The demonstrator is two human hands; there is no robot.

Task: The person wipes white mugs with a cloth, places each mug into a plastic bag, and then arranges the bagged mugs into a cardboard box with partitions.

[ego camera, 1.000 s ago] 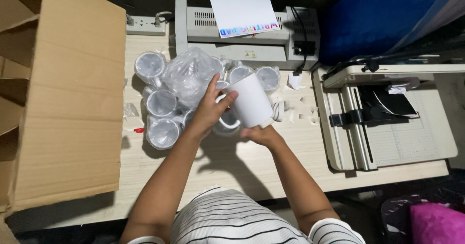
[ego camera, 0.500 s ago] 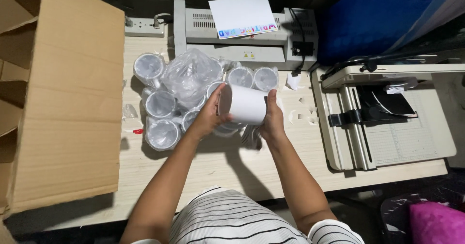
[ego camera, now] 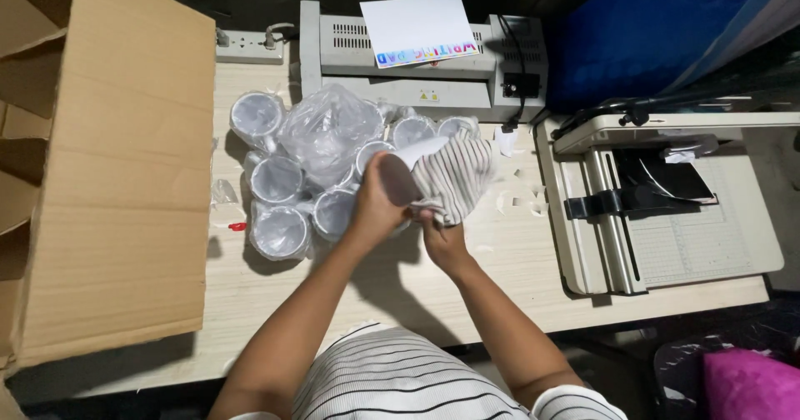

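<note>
My left hand grips a white mug above the table while my right hand wipes it with a striped cloth; several clustered mugs apparently remain.

Both bare forearms reach forward over the table's near edge and converge toward its middle. The left hand curls in a grip, the right hand beside it, fingers clenched.
</note>
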